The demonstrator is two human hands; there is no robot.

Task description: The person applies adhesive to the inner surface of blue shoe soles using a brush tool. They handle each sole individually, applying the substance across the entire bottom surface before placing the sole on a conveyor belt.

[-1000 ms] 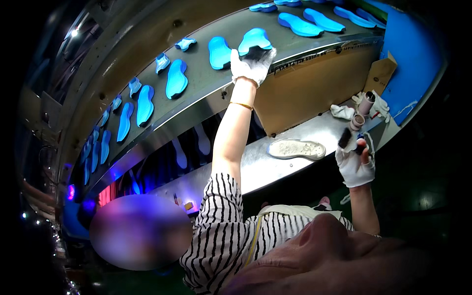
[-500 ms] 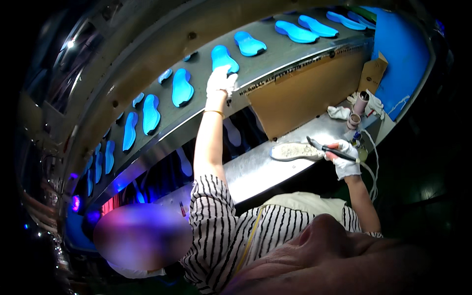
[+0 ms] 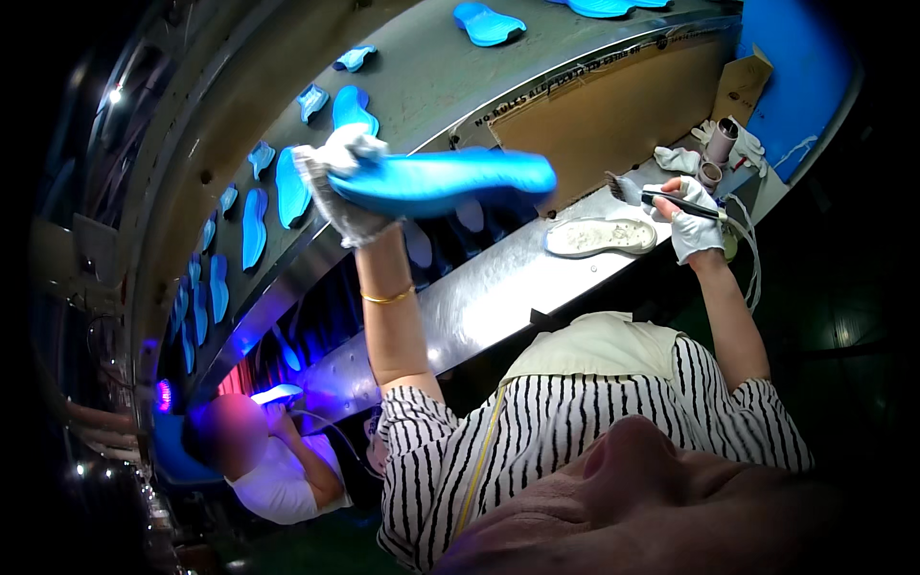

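Observation:
Wearing a white glove, my left hand (image 3: 347, 192) grips one end of a blue shoe sole (image 3: 450, 180), which is lifted off the belt and blurred by motion. My right hand (image 3: 694, 230), in a white glove with bare fingertips, is closed round a black-handled brush (image 3: 625, 188) with a pale hose trailing from its rear end. The bristles hang over the metal ledge (image 3: 498, 307), above and apart from a cream shoe sole (image 3: 600, 237) lying flat there.
Several blue soles (image 3: 254, 230) lie along the dark conveyor belt (image 3: 422, 86). A cardboard sheet (image 3: 613, 110) stands between belt and ledge. Pinkish cylinders (image 3: 722, 142) and a white cloth (image 3: 677, 160) sit at the ledge's right end. Another person (image 3: 287, 484) works at lower left.
My left hand has picked a blue sole off the belt and drawn it left and nearer. The brush in my right hand has moved up, away from the cream sole.

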